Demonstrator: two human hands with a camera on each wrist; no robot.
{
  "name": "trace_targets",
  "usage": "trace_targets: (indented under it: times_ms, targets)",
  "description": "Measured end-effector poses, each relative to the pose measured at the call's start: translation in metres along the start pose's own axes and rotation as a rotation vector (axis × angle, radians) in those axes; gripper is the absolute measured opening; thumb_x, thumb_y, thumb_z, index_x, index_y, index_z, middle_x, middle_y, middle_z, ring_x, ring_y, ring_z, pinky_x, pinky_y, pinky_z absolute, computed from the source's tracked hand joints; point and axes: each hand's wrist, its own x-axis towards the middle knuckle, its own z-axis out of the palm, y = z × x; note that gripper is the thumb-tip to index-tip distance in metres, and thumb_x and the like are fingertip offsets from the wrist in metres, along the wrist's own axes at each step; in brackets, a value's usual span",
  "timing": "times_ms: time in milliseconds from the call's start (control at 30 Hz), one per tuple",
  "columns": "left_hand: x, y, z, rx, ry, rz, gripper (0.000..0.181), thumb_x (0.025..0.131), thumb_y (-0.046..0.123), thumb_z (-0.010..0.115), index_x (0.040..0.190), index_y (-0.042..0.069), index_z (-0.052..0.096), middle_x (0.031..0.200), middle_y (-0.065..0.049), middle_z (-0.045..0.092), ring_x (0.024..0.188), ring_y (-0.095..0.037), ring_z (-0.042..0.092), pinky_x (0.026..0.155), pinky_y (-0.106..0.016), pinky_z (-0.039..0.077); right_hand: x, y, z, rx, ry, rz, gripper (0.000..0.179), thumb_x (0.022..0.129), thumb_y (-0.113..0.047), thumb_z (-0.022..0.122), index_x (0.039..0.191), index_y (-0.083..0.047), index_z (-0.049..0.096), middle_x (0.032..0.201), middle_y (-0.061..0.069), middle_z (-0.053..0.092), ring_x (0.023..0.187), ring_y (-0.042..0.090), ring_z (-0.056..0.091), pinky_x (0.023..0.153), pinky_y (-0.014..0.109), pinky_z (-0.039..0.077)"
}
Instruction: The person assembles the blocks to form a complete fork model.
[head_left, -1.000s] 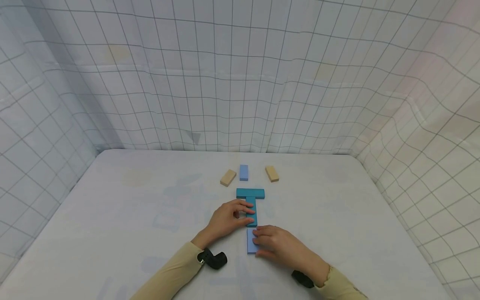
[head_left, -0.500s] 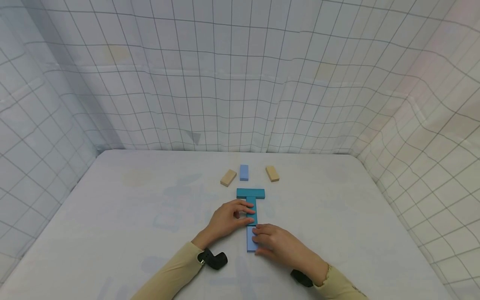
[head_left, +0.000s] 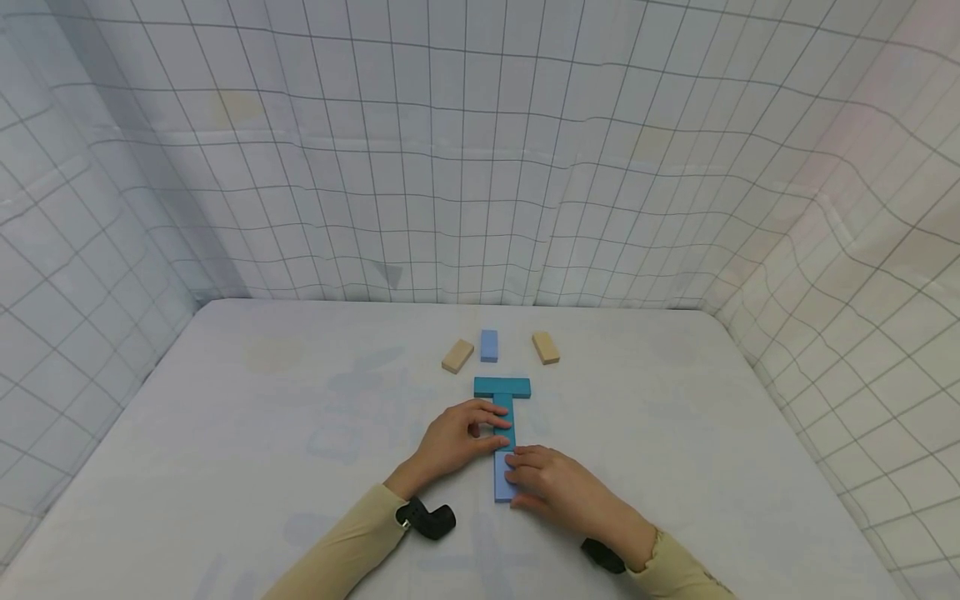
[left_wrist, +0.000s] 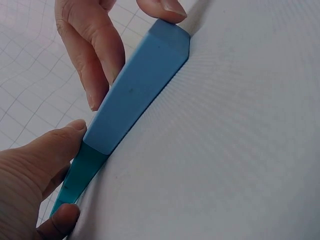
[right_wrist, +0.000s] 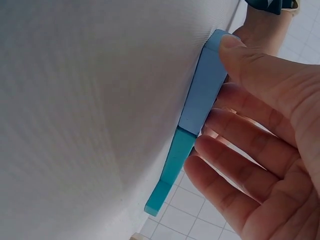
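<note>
- The lengthwise teal block is held by the left grip, thumb and fingers laid over it, near the middle of the bench.
- Its far end is met by a crosswise teal block, so that a T is formed.
- Its near end is touched by a large light-blue block, which is grasped by the right grip, thumb at the near end.
- Toward the bench's far edge, a small light-blue block is flanked by a left beige block and a right beige block.
</note>
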Motion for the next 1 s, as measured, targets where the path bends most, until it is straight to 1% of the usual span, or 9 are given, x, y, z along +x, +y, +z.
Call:
trace_targets:
  times_ms: [167, 300, 567, 667, 700, 767, 833, 933, 1000]
  targets:
    - [-0.0003, 0.0011, 0.0002, 0.006, 0.009, 0.014, 0.024, 0.083, 0.034, 0.075, 0.103, 0.022, 0.075, 0.116, 0.01, 0.062, 0.072, -0.005, 0.053, 0.062, -0.022, 0.045, -0.0005, 0.0, 0.0006, 0.012, 0.011, 0.012, 0.029, 0.085, -0.024, 0.073, 0.106, -0.005, 0.071, 0.12, 0.009, 0.063, 0.113, 0.022, 0.056, 0.095, 0.036, 0.044]
    - [-0.0009, 0.0021, -0.0001, 0.015, 0.003, 0.001, 0.023, 0.083, 0.035, 0.074, 0.103, 0.023, 0.075, 0.116, 0.011, 0.062, 0.072, -0.005, 0.053, 0.063, -0.023, 0.044, -0.0017, -0.0007, 0.002, 0.006, 0.008, 0.023, 0.03, 0.085, -0.025, 0.073, 0.107, -0.005, 0.071, 0.12, 0.008, 0.063, 0.114, 0.022, 0.056, 0.095, 0.036, 0.044]
    - [-0.0008, 0.0055, -0.0018, 0.019, -0.011, -0.005, 0.024, 0.083, 0.033, 0.074, 0.104, 0.023, 0.075, 0.117, 0.013, 0.061, 0.074, -0.006, 0.054, 0.064, -0.022, 0.045, -0.0029, 0.0001, 0.0024, -0.018, 0.046, 0.003, 0.03, 0.084, -0.026, 0.074, 0.106, -0.007, 0.071, 0.12, 0.008, 0.063, 0.112, 0.023, 0.057, 0.093, 0.037, 0.045]
    - [-0.0007, 0.0054, -0.0016, 0.039, -0.021, -0.006, 0.024, 0.083, 0.034, 0.074, 0.105, 0.024, 0.074, 0.119, 0.015, 0.06, 0.077, -0.005, 0.055, 0.067, -0.023, 0.046, -0.0036, -0.0001, 0.002, -0.025, 0.045, 0.011, 0.03, 0.085, -0.027, 0.073, 0.107, -0.008, 0.071, 0.12, 0.007, 0.063, 0.112, 0.024, 0.057, 0.092, 0.039, 0.046]
    - [-0.0007, 0.0052, -0.0014, 0.049, -0.023, -0.001, 0.024, 0.084, 0.035, 0.073, 0.106, 0.025, 0.074, 0.119, 0.015, 0.059, 0.082, -0.005, 0.055, 0.069, -0.023, 0.046, -0.0039, 0.0, 0.002, -0.028, 0.042, 0.015, 0.03, 0.085, -0.028, 0.073, 0.108, -0.008, 0.071, 0.121, 0.006, 0.063, 0.113, 0.024, 0.056, 0.091, 0.039, 0.046]
    - [-0.0009, 0.0045, -0.001, 0.082, -0.019, 0.02, 0.024, 0.084, 0.035, 0.073, 0.106, 0.024, 0.074, 0.12, 0.015, 0.059, 0.092, -0.005, 0.055, 0.073, -0.025, 0.047, -0.0044, 0.0, 0.002, -0.029, 0.034, 0.026, 0.03, 0.086, -0.029, 0.072, 0.109, -0.009, 0.071, 0.122, 0.005, 0.062, 0.114, 0.024, 0.056, 0.091, 0.039, 0.046]
    - [-0.001, 0.0038, -0.0008, 0.127, -0.008, 0.056, 0.024, 0.084, 0.035, 0.073, 0.105, 0.023, 0.074, 0.119, 0.014, 0.059, 0.099, -0.007, 0.053, 0.077, -0.027, 0.047, -0.0047, 0.0003, 0.0019, -0.029, 0.029, 0.036, 0.031, 0.087, -0.03, 0.071, 0.11, -0.01, 0.071, 0.123, 0.004, 0.062, 0.115, 0.023, 0.055, 0.091, 0.04, 0.046]
    - [-0.0008, 0.0028, -0.001, 0.196, 0.018, 0.136, 0.021, 0.083, 0.034, 0.074, 0.1, 0.022, 0.075, 0.116, 0.012, 0.062, 0.099, -0.008, 0.05, 0.08, -0.028, 0.046, -0.0049, 0.0005, 0.0019, -0.031, 0.021, 0.038, 0.031, 0.087, -0.03, 0.071, 0.111, -0.01, 0.071, 0.124, 0.004, 0.061, 0.116, 0.023, 0.054, 0.091, 0.04, 0.046]
    - [-0.0004, 0.0031, -0.0012, 0.214, 0.027, 0.188, 0.016, 0.082, 0.032, 0.075, 0.093, 0.021, 0.076, 0.111, 0.011, 0.064, 0.097, -0.008, 0.05, 0.082, -0.028, 0.046, -0.0047, 0.0006, 0.0018, -0.039, 0.018, 0.031, 0.031, 0.087, -0.03, 0.071, 0.111, -0.01, 0.071, 0.124, 0.004, 0.062, 0.115, 0.022, 0.055, 0.092, 0.04, 0.045]
